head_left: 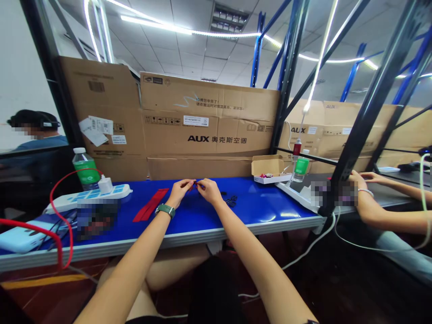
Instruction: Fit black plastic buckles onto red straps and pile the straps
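Observation:
My left hand (180,191), with a green-strapped watch on the wrist, pinches one side of a small piece of red ribbon (193,185). My right hand (209,190) is closed on the other side of it, close to the left fingertips. Fingers cover most of the piece, so its shape is hard to make out. To the left of my left hand, flat red ribbon strips (150,205) lie on the blue tabletop (256,211). Just right of my right wrist rests a pair of black-handled scissors (231,200).
An open small carton (270,171) with colourful bits stands at the back right. On the left are a power strip (87,198), a bottle (84,168), a red cable (52,193) and a light-blue device (23,236). Cardboard (209,121) walls the back. A co-worker's arm (381,207) is at right.

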{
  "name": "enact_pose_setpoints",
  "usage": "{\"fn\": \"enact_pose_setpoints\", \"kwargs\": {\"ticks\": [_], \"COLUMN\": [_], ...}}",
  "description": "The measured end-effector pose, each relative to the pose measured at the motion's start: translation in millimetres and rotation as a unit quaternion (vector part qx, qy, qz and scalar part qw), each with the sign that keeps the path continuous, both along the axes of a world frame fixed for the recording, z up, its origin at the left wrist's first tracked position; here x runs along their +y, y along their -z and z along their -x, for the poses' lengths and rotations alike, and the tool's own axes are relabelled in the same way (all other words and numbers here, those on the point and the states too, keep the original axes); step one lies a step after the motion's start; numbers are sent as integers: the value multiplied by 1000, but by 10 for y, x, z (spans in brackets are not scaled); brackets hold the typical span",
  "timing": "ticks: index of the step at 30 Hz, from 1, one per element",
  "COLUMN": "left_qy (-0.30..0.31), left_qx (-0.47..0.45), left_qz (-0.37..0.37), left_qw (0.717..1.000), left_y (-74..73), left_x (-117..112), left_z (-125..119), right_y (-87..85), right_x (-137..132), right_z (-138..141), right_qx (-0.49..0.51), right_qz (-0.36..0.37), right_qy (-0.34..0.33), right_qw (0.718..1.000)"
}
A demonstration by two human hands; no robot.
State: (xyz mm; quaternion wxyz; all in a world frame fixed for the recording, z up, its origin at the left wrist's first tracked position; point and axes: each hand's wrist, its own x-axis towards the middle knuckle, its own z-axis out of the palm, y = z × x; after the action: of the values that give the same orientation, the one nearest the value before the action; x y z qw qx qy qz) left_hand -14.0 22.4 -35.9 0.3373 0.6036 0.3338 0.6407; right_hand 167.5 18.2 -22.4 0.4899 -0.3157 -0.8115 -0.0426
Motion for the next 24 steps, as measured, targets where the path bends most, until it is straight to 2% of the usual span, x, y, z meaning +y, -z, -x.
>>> {"fn": "enact_pose_setpoints", "kwargs": {"ticks": [8, 19, 24], "left_qy": [1, -22, 15], "left_qx": [-9, 50, 96], "left_qz": [1, 2, 24], "left_qw": [1000, 998, 995], "left_y": [-12, 20, 18], "left_x": [-28, -14, -43], "left_z": [-19, -23, -28], "right_y": [-20, -28, -24], "right_x": [-63, -47, -56], "right_z": [29, 92, 91], "right_qx": [16, -62, -126], "right_qz": [-4, 39, 67], "right_qy": [-2, 77, 126], "right_qw": [1000, 994, 982]}}
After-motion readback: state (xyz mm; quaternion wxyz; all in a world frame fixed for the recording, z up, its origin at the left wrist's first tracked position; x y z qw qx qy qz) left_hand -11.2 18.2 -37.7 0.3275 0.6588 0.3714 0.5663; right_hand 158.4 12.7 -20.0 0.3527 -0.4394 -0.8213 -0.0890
